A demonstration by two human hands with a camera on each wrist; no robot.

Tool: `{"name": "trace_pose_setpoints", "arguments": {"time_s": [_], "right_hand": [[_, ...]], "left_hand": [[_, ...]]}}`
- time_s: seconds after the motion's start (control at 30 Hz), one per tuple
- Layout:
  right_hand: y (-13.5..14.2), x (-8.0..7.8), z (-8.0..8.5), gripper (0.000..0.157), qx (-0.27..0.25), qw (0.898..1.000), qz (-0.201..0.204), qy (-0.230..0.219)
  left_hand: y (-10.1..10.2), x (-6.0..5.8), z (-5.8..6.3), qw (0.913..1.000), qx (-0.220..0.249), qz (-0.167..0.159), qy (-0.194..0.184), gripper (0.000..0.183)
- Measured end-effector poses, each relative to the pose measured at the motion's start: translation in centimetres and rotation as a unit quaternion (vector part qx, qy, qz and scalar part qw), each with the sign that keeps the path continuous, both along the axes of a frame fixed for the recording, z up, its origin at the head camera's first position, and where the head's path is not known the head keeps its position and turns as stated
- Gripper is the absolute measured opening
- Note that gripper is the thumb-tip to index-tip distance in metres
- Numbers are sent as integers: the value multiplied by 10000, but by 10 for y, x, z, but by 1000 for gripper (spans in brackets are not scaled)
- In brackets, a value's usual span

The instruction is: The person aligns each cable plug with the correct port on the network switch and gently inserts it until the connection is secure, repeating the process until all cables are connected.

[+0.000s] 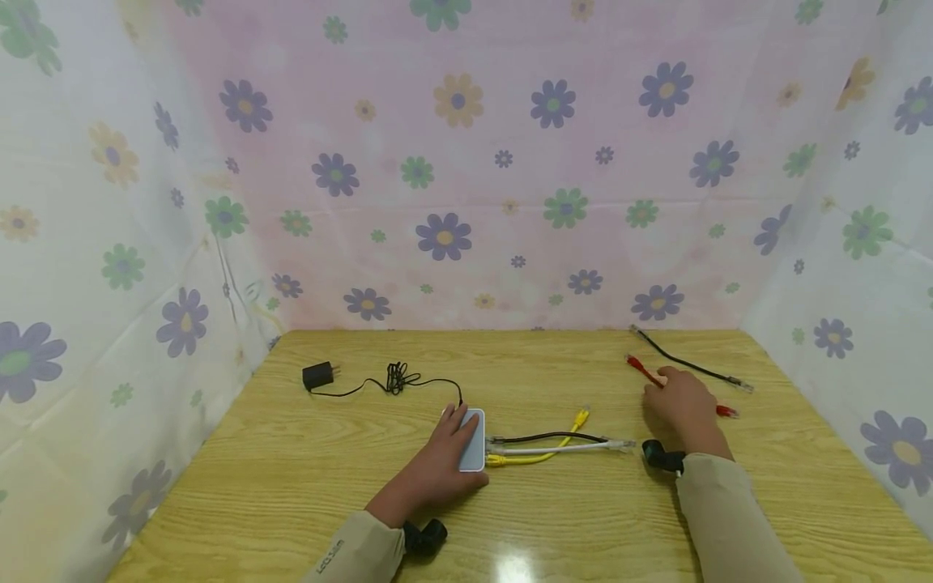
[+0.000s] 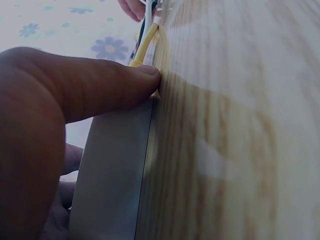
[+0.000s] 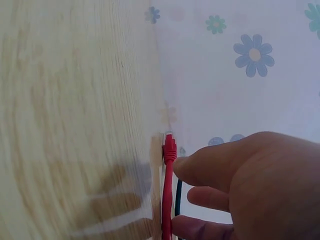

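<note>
My left hand point(image 1: 437, 457) holds the small white network switch point(image 1: 475, 444) on the table, fingers across its top. In the left wrist view, the thumb lies along the near side of the switch point(image 2: 112, 170), its tip beside a yellow cable point(image 2: 145, 46). From the right side of the switch run a black network cable point(image 1: 550, 436), a white one point(image 1: 547, 449) and a yellow one point(image 1: 539, 459). Over the middle of a red network cable point(image 1: 641, 370) is my right hand point(image 1: 683, 405). Its thumb and fingers are loosely extended beside the red cable point(image 3: 167, 200) in the right wrist view.
A black power adapter point(image 1: 317, 375) lies at the back left, its bundled cord point(image 1: 397, 379) running to the switch. Another black network cable point(image 1: 685, 362) lies behind the red one. Flowered cloth point(image 1: 503, 186) stands behind the wooden table point(image 1: 554, 526) and at both sides.
</note>
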State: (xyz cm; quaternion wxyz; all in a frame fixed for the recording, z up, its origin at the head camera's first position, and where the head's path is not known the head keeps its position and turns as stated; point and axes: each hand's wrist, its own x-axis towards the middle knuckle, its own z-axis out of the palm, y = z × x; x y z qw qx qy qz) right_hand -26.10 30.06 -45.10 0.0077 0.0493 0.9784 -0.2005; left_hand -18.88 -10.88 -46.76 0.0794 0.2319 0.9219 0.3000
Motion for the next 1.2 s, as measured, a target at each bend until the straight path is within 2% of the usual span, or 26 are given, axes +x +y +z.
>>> {"name": "trace_pose_setpoints", "arguments": {"time_s": [0.27,0.47,0.63,0.83,1.2], "right_hand": [[-1,5,8,45,209,9993,-39,-294],[-7,5,11,46,245,9991,206,-292],[-14,1,4,38,103,9980,615,-49],[-22,-3,-1,21,59,9971,743,164],[-35,-1,1,19,-489,9911,1137,488]], "left_hand": [[0,0,1,10000,30,24,-36,88],[0,0,0,10000,28,18,5,88],[0,-1,-1,10000,49,-1,27,88],[0,-1,-1,9999,76,-26,73,88],[1,1,-1,10000,-3,45,69,87]]}}
